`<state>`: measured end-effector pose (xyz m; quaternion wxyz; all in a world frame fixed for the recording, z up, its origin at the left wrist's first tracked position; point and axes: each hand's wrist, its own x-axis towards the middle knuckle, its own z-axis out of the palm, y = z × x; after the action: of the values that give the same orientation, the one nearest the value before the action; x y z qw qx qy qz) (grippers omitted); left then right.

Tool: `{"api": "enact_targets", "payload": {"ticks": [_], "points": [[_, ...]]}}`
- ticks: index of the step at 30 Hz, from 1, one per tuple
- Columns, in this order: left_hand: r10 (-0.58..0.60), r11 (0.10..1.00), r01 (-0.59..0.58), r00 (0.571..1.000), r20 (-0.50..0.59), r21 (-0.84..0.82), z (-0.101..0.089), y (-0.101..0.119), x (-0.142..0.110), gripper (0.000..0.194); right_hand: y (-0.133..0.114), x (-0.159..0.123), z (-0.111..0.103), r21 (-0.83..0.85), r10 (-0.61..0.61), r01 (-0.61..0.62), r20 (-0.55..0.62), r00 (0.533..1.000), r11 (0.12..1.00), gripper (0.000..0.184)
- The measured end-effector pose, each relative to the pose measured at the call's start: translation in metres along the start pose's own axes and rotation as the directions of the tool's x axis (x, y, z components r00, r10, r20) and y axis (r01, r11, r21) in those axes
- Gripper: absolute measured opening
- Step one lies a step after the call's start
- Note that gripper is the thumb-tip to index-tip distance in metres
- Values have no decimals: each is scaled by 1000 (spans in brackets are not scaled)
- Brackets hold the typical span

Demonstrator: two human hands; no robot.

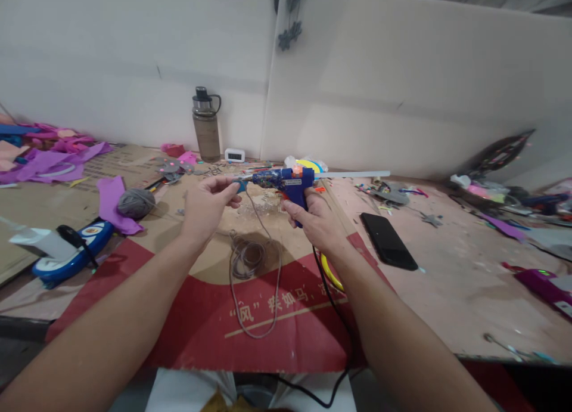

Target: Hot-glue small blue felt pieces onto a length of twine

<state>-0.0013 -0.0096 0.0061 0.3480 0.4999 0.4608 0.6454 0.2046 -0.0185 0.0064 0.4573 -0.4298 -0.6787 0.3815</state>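
Observation:
My right hand (313, 218) is wrapped round the handle of a blue hot glue gun (286, 182), whose nozzle points left. A clear glue stick (353, 174) juts out of its back to the right. My left hand (208, 206) is closed in a pinch on a small teal piece (242, 185) right at the nozzle tip. A thin grey cord (261, 245) hangs from that spot down to a loose coil (245, 257) on the red and brown cardboard (214, 310). The gun's black cable (330, 304) runs down toward me.
A black phone (388, 241) lies right of my right hand. A grey yarn ball (136, 203), purple felt scraps (49, 161) and a blue-white device (71, 251) are at the left. A water bottle (206, 126) and small clock (235, 155) stand by the white wall.

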Motion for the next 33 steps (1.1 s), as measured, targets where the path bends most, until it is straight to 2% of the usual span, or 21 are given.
{"api": "enact_targets", "payload": {"ticks": [26,33], "points": [[-8,993,7,1000,-10,-116,-1,-7,5,18,6,1,0,-26,-33,33,-8,999,999,25],[-10,991,8,1000,-15,-136,-1,-7,5,17,13,2,-2,-88,-55,52,-26,998,995,29]]}}
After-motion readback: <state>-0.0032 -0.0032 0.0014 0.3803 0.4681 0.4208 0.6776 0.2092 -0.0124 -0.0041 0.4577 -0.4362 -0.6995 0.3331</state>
